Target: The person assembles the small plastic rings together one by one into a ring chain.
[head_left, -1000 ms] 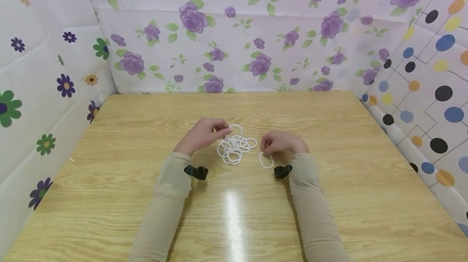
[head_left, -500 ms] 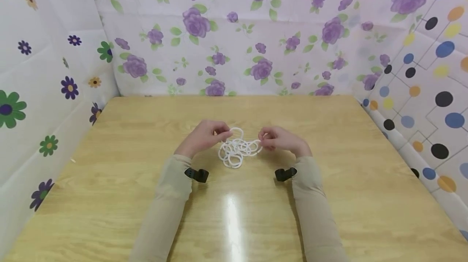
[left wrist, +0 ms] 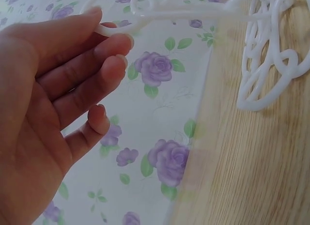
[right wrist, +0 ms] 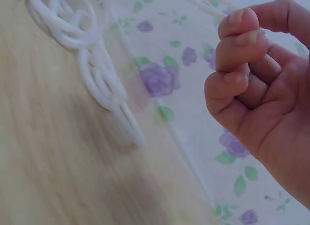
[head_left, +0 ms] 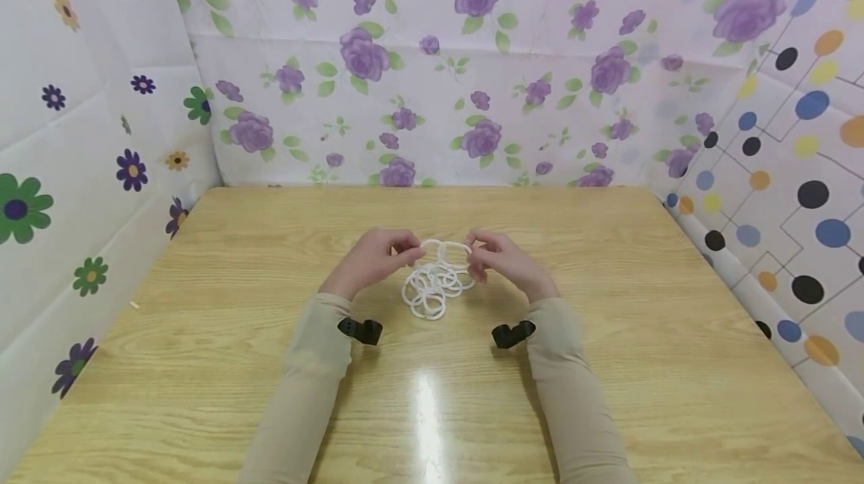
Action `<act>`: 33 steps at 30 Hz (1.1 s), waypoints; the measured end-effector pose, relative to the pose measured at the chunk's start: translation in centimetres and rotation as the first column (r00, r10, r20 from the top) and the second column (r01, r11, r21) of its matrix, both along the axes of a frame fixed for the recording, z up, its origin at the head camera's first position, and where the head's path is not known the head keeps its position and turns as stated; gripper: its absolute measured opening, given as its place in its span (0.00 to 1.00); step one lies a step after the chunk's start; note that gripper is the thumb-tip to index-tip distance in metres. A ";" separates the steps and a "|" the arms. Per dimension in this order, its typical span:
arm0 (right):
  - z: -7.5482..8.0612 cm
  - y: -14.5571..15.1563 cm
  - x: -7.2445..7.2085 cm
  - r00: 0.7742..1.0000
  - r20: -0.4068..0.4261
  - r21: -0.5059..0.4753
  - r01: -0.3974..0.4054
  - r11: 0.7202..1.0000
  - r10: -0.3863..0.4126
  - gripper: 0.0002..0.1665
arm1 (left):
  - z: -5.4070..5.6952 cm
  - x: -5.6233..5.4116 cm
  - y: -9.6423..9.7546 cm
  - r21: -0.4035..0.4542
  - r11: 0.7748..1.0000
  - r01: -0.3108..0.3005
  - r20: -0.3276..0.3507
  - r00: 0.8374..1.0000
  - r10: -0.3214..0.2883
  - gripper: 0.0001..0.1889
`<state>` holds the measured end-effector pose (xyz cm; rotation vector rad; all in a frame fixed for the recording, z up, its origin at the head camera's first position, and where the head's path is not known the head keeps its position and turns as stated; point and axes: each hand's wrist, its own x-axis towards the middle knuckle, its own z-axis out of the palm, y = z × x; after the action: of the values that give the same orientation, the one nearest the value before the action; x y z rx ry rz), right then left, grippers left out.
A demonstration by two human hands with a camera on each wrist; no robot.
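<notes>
My left hand [head_left: 378,257] pinches a white plastic link [head_left: 432,242] between thumb and fingertips, raised over the table. To its right, my right hand [head_left: 502,259] holds another white link [head_left: 457,244] by its right end. The two links meet midway between the hands; whether they are hooked together cannot be told. Below them, a tangled heap of white links [left wrist: 275,31] hangs down to the wood in the left wrist view. In the right wrist view only a bit of the held link [right wrist: 213,3] shows past the curled fingers.
A wooden table [head_left: 432,394] lies under both arms. Patterned sheets [head_left: 432,94] rise behind it and at both sides. A small pale scrap [head_left: 134,305] lies near the left edge. Black wrist cameras [head_left: 364,331] are strapped to both wrists.
My right hand has brought a link up and leftward from the table beside the heap, and its link now meets the left one. My left hand has kept its hold and barely moved.
</notes>
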<state>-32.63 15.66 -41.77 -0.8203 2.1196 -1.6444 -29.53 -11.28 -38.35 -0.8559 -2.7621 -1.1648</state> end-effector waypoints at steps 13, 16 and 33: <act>-0.3 -1.3 0.1 0.997 0.077 -0.094 0.011 0.996 -0.003 0.05 | 0.2 -0.1 0.1 0.010 1.000 -0.021 -0.089 0.996 0.022 0.08; -0.3 -1.3 -0.1 0.996 0.087 -0.100 0.006 0.995 0.003 0.03 | 0.3 -0.1 0.2 0.009 1.000 -0.023 -0.101 0.995 0.024 0.08; -0.2 -2.3 0.3 0.986 0.153 -0.080 -0.047 0.996 0.059 0.04 | 0.0 0.0 0.2 0.001 1.000 -0.016 -0.179 0.984 0.016 0.07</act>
<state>-32.33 13.33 -41.94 -0.7387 1.9242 -1.7120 -29.55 -11.03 -38.37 -0.8893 -2.6205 -1.0297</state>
